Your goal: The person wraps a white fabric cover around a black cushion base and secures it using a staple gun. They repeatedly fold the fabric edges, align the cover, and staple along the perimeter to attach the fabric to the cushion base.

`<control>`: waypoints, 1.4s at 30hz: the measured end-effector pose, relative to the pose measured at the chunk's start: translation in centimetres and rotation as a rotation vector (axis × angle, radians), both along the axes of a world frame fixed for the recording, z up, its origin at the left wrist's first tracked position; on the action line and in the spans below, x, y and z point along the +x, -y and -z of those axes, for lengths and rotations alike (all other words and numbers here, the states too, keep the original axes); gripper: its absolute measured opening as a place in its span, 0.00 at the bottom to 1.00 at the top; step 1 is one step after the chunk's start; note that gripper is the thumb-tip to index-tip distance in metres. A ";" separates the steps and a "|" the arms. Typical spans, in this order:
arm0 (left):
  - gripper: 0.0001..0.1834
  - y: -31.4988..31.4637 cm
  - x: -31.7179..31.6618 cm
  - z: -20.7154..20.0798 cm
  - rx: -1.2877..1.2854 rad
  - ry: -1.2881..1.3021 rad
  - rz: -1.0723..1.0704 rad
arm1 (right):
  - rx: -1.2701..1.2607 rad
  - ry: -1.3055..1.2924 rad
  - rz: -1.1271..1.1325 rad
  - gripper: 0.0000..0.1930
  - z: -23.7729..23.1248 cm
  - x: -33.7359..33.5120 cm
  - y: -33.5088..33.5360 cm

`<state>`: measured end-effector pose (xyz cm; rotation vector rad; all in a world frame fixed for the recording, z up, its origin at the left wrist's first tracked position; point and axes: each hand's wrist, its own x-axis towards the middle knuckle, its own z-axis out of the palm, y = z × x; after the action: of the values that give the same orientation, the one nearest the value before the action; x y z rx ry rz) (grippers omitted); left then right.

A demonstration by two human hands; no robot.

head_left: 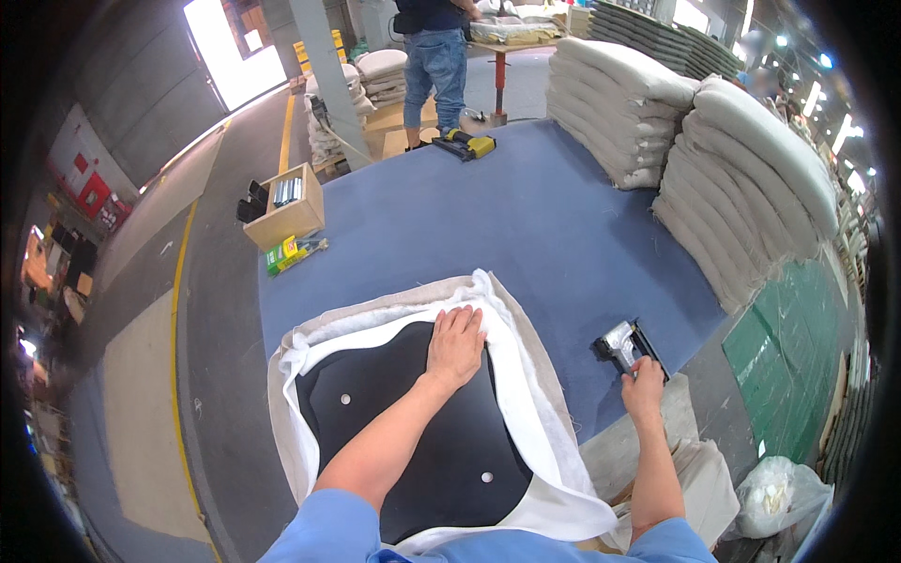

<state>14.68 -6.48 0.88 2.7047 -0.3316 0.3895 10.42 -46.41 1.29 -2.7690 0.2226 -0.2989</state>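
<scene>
A black seat panel [404, 432] with round holes lies in front of me, its edges wrapped by white padding [511, 413] and a beige fabric cover [549, 380] underneath. My left hand [457, 347] lies flat across the panel's far edge, fingers stretched onto the white padding. To the right of the panel, my right hand [643, 387] is closed around the handle of a silver and black staple gun [618, 342], over the blue tabletop. Part of the panel is hidden under my left forearm.
On the blue table [404, 225] lies a yellow and black nail gun [466, 144] at the far edge. A wooden box [298, 211] and a green-yellow carton [284, 254] stand left. Stacked beige cushions [751, 178] rise at right. A person [435, 70] stands beyond the table.
</scene>
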 end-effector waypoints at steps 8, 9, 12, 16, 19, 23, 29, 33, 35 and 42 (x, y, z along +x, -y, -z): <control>0.26 -0.1 -1.1 0.3 -0.029 -0.028 -0.080 | -0.046 -0.018 -0.083 0.26 1.3 3.0 -1.8; 0.25 -0.2 -1.0 0.3 -0.038 -0.017 -0.079 | -0.046 0.011 -0.080 0.29 1.1 3.3 -2.2; 0.24 0.1 -1.2 0.2 -0.083 -0.004 -0.076 | 0.017 0.024 -0.052 0.33 -0.6 4.2 -3.2; 0.24 -0.2 -1.2 0.5 -0.109 0.003 -0.076 | 0.484 -0.264 -0.058 0.24 -6.2 6.9 -7.0; 0.23 -1.0 -1.2 0.7 -0.139 0.045 -0.102 | 0.778 -0.465 -0.335 0.14 -10.1 8.8 -13.3; 0.21 -0.5 -1.2 0.8 -0.174 0.081 -0.087 | 0.656 -0.644 -0.536 0.13 -11.7 11.4 -18.8; 0.20 -0.8 -1.2 0.7 -0.196 0.081 -0.096 | 0.525 -0.720 -0.644 0.14 -11.3 13.3 -22.7; 0.20 -0.9 -1.2 0.7 -0.205 0.039 -0.083 | 0.467 -0.662 -0.718 0.20 -9.9 13.0 -23.7; 0.20 -1.0 -1.2 0.8 -0.198 0.043 -0.083 | 0.456 -0.721 -0.693 0.22 -10.0 13.2 -23.8; 0.21 -1.9 -1.4 0.9 -0.196 0.094 -0.091 | 0.624 -0.511 -0.447 0.30 -9.2 11.0 -19.0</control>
<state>13.31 -4.62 0.02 2.5206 -0.1854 0.5465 21.41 -27.39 10.54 -2.1372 -0.1626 0.5116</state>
